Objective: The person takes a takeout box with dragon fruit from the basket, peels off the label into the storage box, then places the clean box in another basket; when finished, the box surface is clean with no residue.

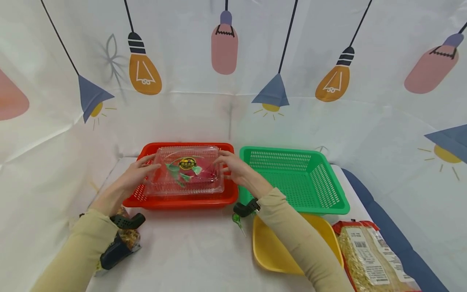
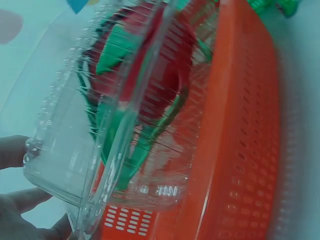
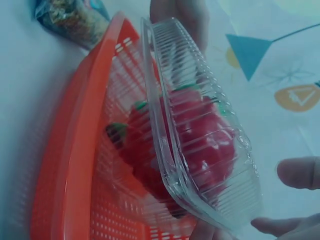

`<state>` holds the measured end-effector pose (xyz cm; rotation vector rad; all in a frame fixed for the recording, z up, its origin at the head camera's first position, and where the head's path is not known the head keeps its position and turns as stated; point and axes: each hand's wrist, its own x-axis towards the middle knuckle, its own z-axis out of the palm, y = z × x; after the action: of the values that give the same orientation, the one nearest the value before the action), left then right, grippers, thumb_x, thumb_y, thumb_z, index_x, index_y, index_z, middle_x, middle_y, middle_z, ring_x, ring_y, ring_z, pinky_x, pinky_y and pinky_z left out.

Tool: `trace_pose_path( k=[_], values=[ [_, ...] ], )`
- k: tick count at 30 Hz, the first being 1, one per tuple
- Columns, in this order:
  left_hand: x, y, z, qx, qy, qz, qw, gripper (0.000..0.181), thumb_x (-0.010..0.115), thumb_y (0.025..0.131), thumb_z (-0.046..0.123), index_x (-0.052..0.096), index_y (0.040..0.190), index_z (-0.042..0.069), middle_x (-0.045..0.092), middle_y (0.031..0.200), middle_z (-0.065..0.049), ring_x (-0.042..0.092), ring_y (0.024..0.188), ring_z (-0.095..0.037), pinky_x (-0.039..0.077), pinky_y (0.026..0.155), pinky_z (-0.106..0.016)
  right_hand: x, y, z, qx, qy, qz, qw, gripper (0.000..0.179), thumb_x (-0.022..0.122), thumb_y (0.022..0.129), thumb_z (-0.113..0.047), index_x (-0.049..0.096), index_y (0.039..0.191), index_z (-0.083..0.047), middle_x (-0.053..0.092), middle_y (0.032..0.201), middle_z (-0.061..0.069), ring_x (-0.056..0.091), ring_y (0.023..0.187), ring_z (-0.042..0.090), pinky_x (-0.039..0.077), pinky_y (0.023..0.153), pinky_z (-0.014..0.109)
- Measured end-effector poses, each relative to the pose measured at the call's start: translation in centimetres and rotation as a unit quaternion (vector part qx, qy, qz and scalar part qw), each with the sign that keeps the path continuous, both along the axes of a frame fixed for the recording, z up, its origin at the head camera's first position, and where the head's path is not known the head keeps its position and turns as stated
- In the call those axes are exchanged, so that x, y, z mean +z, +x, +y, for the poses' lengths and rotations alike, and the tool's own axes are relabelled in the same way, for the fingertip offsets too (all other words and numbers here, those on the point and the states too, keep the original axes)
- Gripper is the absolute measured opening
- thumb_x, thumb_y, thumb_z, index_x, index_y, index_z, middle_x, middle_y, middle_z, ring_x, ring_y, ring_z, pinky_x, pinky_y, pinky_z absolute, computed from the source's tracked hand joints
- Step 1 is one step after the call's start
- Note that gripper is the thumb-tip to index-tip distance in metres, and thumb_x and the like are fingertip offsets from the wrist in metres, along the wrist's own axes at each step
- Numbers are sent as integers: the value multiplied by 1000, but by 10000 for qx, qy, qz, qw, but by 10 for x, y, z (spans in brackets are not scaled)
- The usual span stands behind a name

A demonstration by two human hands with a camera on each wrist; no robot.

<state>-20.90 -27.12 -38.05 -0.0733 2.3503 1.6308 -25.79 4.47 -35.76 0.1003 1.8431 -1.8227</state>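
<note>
A clear plastic clamshell box [image 1: 162,182] with a round yellow-and-black label lies over the red basket [image 1: 186,204], tilted in both wrist views. Through its lid shows a pink-red fruit with green leafy tips, like a dragon fruit [image 3: 205,140]. My left hand [image 1: 133,176] holds the box's left end, thumb at a corner and fingers by the rim. At the right end my right hand [image 1: 237,168] grips with its fingers along the edge; in the right wrist view its thumb [image 3: 300,172] stands off the plastic.
To the right of the red basket stands a green basket [image 1: 288,178], with a yellow tray [image 1: 266,251] in front. A bag of pale grain [image 1: 372,259] lies at the right front. A green lollipop [image 1: 236,219] lies near mid-table. Bagged food [image 1: 129,237] sits under the left forearm.
</note>
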Motion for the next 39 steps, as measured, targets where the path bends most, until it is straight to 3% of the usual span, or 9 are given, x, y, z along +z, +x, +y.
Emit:
trace_pose_path(
  k=[6,9,15,20,24,32,39],
  values=[
    [4,5,4,270,-177,194,9993,75,45,103,47,11,162,15,19,158,-30,35,133,-42,46,86,-26,6,11,6,-67,-111,190,9997,55,57,98,-16,42,151,-23,56,132,9,53,75,17,47,84,36],
    [7,10,7,374,-73,187,9991,75,46,103,48,12,162,17,19,158,-29,36,132,-40,49,83,-24,8,17,9,-1,-121,358,9993,56,56,99,-16,40,152,-22,57,131,9,55,74,15,48,87,38],
    [12,22,12,544,116,192,9983,76,49,102,48,13,161,18,27,153,-24,46,119,-29,55,78,-23,11,29,13,70,-65,643,9979,57,55,100,-14,37,153,-21,59,128,14,56,84,17,49,90,39],
    [16,33,15,588,185,340,9975,75,50,101,49,16,161,18,38,137,-16,56,100,-14,57,77,-26,15,43,19,52,-60,763,9971,61,61,96,-15,38,152,-21,53,131,12,54,110,24,51,94,42],
    [20,45,19,576,231,445,9971,77,50,101,50,15,160,16,40,128,-11,56,95,-9,56,77,-25,15,55,23,56,-46,860,9963,63,63,95,-15,38,152,-20,51,132,12,52,120,29,52,94,42],
    [19,76,28,551,-27,666,9963,73,48,103,46,12,159,16,41,122,-10,51,99,-13,54,77,-28,13,79,30,83,36,1116,9937,60,63,95,-15,40,151,-17,53,125,15,58,110,26,53,90,39],
    [14,99,33,531,-25,819,9952,68,48,105,38,15,159,17,43,112,-10,51,94,-14,54,73,-30,10,100,38,145,138,1253,9919,61,66,92,-16,43,149,-17,52,118,13,55,110,26,52,88,38]
  ],
)
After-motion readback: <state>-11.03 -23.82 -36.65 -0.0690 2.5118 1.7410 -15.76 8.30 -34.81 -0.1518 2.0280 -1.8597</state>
